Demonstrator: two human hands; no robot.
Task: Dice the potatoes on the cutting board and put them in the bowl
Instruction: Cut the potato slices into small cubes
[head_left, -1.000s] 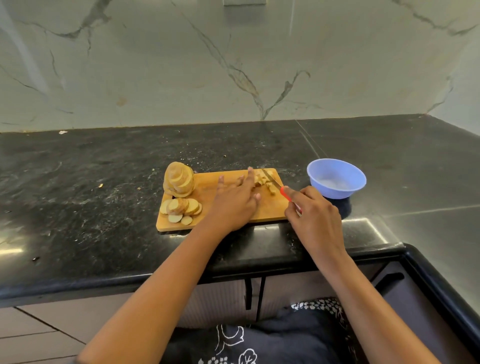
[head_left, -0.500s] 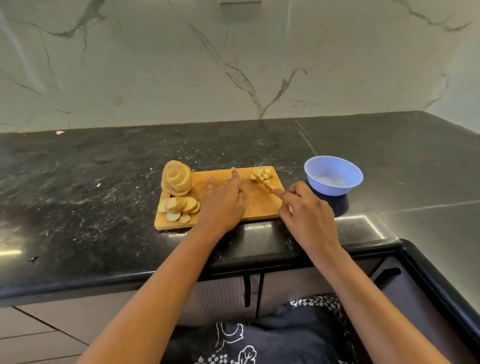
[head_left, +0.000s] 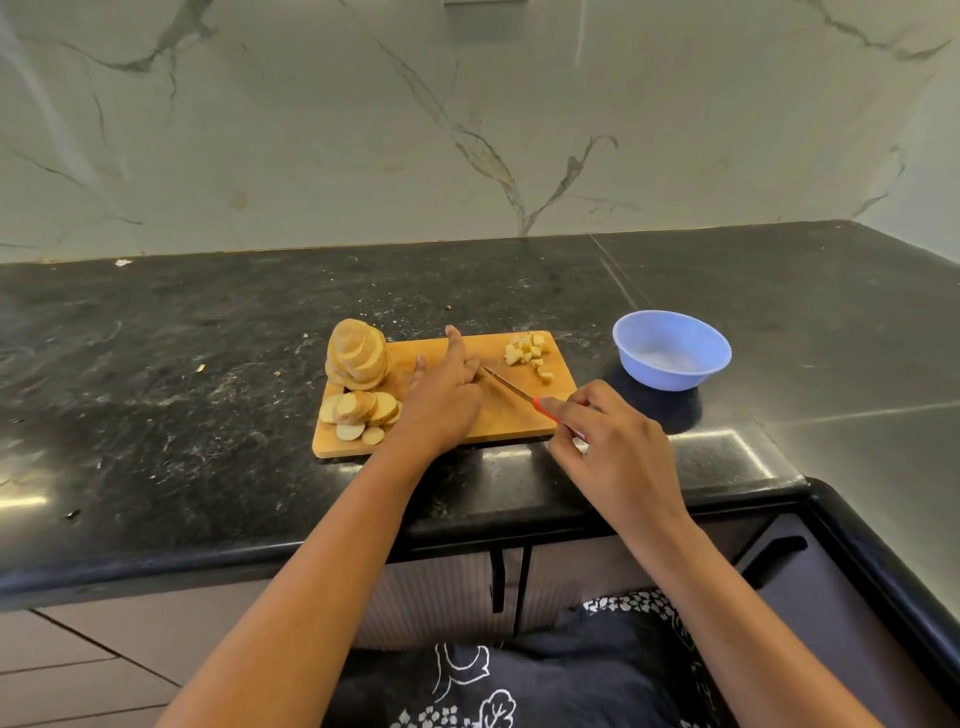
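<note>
The right grip (head_left: 613, 447) is curled round the red handle of a knife (head_left: 506, 387), with the forefinger laid along the handle toward the blade. The blade slants up and to the left over the middle of the cutting board (head_left: 519, 423). Its tip lies just beside the fingers of the left grip (head_left: 447, 405). Whether the edge touches the wood cannot be told.

The left grip holds nothing. It rests palm down on the board, with its fingers straight and slightly spread and pointing toward the far edge.

Potato stock on the board, in three lots:
- Diced pieces (head_left: 530, 353): a small loose heap at the far right corner, clear of the blade.
- A tall stack of slices (head_left: 358, 361): at the far left corner, leaning slightly.
- Fanned slices (head_left: 361, 413): overlapping in front of the stack at the near left, with a few lying loose at the board's near edge.

The blue bowl (head_left: 672, 376) stands on the dark surface (head_left: 208, 389), to the right of the board and apart from it. A veined marble wall (head_left: 467, 130) backs the surface. Cabinet doors (head_left: 441, 597) lie beneath its front edge. A dark garment with white floral print (head_left: 519, 686) shows at the lower edge.
</note>
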